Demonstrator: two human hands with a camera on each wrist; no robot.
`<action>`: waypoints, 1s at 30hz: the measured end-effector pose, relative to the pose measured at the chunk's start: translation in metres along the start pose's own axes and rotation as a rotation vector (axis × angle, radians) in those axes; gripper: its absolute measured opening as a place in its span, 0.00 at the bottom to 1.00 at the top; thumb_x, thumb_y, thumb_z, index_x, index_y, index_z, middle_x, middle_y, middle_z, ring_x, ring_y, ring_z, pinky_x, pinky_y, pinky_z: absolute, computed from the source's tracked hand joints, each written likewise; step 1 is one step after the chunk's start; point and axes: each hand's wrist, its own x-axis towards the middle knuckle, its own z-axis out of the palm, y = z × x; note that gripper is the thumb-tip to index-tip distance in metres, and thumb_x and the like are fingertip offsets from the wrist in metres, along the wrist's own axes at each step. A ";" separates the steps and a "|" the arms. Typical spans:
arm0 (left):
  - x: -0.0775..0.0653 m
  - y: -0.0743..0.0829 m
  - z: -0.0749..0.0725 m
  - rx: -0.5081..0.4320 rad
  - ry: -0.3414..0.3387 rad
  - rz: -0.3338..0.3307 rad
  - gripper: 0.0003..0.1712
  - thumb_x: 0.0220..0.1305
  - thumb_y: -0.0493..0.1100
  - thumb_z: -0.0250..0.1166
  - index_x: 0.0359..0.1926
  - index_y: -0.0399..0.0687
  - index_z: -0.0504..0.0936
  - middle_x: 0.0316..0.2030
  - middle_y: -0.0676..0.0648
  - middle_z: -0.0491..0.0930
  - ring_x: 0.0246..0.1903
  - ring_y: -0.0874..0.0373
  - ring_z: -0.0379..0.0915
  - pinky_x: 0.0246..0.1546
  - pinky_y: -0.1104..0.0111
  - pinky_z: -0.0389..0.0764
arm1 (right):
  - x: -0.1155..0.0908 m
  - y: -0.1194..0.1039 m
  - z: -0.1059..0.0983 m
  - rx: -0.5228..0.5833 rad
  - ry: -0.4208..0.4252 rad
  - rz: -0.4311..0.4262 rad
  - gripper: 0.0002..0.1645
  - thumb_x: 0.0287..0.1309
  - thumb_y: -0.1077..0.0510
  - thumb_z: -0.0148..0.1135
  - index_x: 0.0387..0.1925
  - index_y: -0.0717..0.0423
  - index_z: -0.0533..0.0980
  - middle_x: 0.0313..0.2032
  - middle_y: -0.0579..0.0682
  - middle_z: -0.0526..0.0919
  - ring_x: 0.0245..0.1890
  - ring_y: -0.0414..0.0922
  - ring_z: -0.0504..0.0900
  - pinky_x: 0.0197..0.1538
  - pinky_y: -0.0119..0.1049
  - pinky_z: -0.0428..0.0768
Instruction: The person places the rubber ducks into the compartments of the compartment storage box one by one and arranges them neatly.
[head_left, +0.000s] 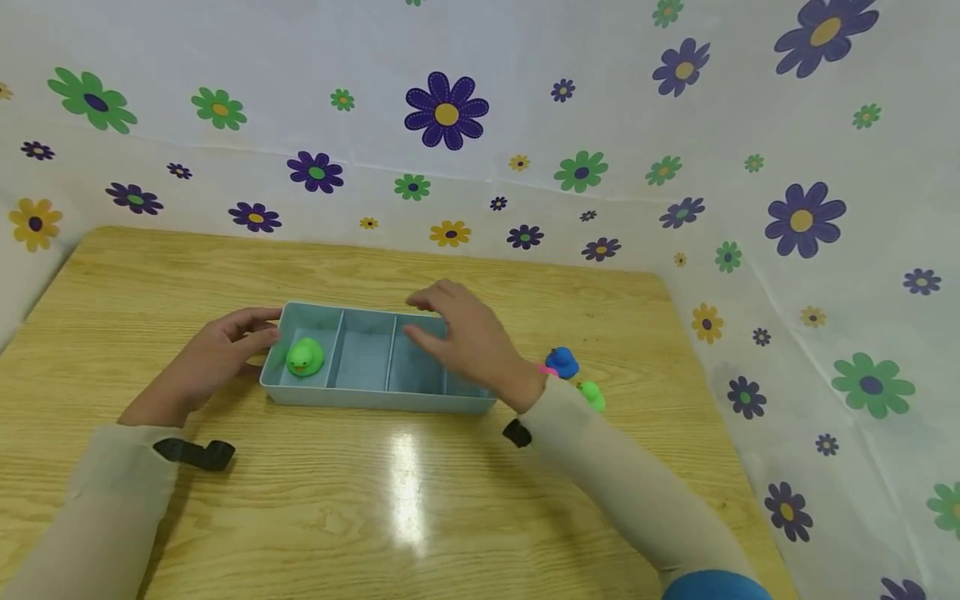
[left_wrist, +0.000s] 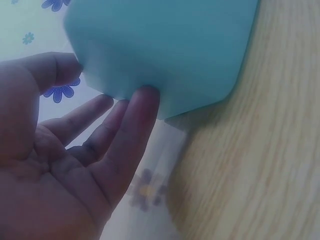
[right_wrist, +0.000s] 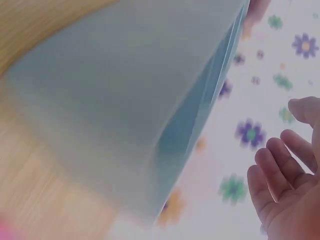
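Note:
A light blue divided tray (head_left: 378, 400) lies lengthwise on the table. Its leftmost compartment holds a bright green rubber duck (head_left: 304, 357). At the tray's left end, my left hand (head_left: 217, 354) touches the outside wall with its fingertips. Seen in the left wrist view, the fingers (left_wrist: 145, 105) are only slightly bent against that wall. Over the tray's right half hovers my right hand (head_left: 472, 337), fingers spread and apart with nothing between them; it hides part of the right compartments. The right wrist view shows its loosely bent fingers (right_wrist: 282, 172) beyond the tray.
Right of the tray, a blue duck (head_left: 562, 362), a second green duck (head_left: 592, 396) and a pink thing (head_left: 550, 369), partly covered by the right wrist, lie on the wooden table (head_left: 315, 508). Flower-patterned white cloth (head_left: 495, 192) rises behind the table and along its right side.

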 end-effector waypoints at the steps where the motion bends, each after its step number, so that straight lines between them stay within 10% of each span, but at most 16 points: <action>1: 0.000 0.000 0.000 0.000 0.000 -0.003 0.36 0.82 0.54 0.53 0.79 0.39 0.59 0.59 0.37 0.68 0.50 0.64 0.74 0.46 0.67 0.87 | -0.008 0.009 -0.008 -0.002 0.012 0.021 0.22 0.70 0.50 0.67 0.59 0.57 0.80 0.52 0.51 0.82 0.53 0.46 0.80 0.57 0.40 0.81; 13: -0.002 0.000 0.001 0.014 0.017 -0.007 0.37 0.81 0.57 0.53 0.78 0.41 0.60 0.60 0.37 0.68 0.49 0.66 0.73 0.44 0.67 0.87 | -0.105 0.117 -0.055 -0.031 0.028 0.414 0.24 0.69 0.49 0.67 0.57 0.62 0.80 0.50 0.57 0.82 0.51 0.55 0.80 0.56 0.53 0.80; 30: 0.001 -0.002 -0.002 0.017 0.017 -0.019 0.36 0.81 0.57 0.53 0.79 0.42 0.60 0.61 0.37 0.68 0.50 0.66 0.74 0.45 0.66 0.87 | -0.139 0.145 -0.038 -0.038 -0.003 0.560 0.20 0.66 0.46 0.71 0.48 0.57 0.80 0.33 0.49 0.84 0.34 0.46 0.80 0.38 0.41 0.79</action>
